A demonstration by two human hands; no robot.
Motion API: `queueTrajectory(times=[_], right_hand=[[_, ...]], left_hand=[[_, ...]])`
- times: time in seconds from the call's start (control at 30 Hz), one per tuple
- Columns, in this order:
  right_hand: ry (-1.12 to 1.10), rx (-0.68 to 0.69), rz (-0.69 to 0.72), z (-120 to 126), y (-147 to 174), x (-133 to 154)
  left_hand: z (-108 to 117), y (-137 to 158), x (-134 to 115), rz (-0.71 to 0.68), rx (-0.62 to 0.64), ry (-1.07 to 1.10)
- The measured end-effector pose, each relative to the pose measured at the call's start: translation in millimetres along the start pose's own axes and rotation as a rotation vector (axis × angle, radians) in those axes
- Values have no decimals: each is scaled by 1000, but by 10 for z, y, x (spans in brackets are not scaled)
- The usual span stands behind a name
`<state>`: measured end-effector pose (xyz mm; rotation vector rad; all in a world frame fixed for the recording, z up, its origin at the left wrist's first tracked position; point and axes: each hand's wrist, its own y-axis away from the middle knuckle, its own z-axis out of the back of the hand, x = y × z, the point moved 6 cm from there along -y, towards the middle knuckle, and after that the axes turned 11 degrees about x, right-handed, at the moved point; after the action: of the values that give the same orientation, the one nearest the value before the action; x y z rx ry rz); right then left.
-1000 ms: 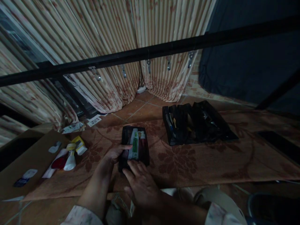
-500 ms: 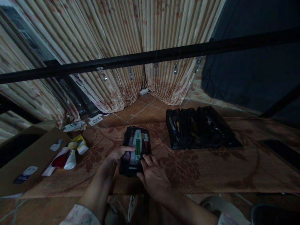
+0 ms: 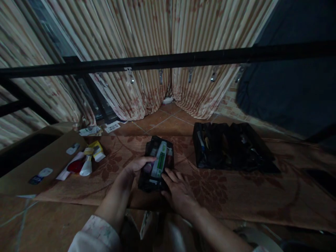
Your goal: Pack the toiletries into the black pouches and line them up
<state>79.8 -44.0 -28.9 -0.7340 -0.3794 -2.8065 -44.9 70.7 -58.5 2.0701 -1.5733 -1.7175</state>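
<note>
A small black bag [image 3: 142, 185] lies on the patterned cloth in front of me. Showing at its top are a white packet with a green panel [image 3: 161, 159] and a purple item [image 3: 148, 167], whose kind I cannot make out. My left hand [image 3: 138, 167] grips the bag's left side, its thumb reaching over the top onto the packet's edge. My right hand [image 3: 178, 189] presses around the right side with bent fingers. The fingers beneath and behind the bag are hidden.
A black compartmented organizer [image 3: 228, 147] with several items stands to the right. On the left are a cardboard box [image 3: 52, 164], a white bottle [image 3: 86, 167], a red item [image 3: 75, 166] and a yellow box [image 3: 97, 150]. A black bar [image 3: 157, 62] crosses ahead, before curtains [image 3: 147, 35].
My view has shifted, moving most of the scene rightward. The bag has tilted slightly clockwise between my hands, which keep their hold on it.
</note>
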Motion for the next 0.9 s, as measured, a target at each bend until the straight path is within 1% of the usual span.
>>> queueTrajectory(times=[0.17, 0.27, 0.37, 0.47, 0.6, 0.67, 0.73, 0.83, 0.9], right_hand=[[-76, -72, 100, 33, -70, 3], [-146, -112, 155, 33, -108, 50], [-221, -161, 198, 57, -106, 104], [-323, -220, 205, 113, -69, 127], [-455, -293, 192, 205, -22, 116], [-435, -345, 203, 266, -9, 127], [-357, -388, 221, 318, -5, 155], [-261, -414, 233, 353, -6, 197], [-251, -419, 220, 351, -5, 204]], left_hand=[[-91, 62, 2, 49, 16, 95], [-109, 85, -1, 52, 18, 125], [-114, 121, -10, 30, -6, 149], [-142, 187, -41, -6, -21, 158], [-218, 263, -108, -33, -2, 119], [-253, 270, -150, -62, -11, 132], [-292, 256, -180, -96, -21, 189], [-341, 228, -202, -136, -43, 257], [-348, 225, -214, -149, -72, 239]])
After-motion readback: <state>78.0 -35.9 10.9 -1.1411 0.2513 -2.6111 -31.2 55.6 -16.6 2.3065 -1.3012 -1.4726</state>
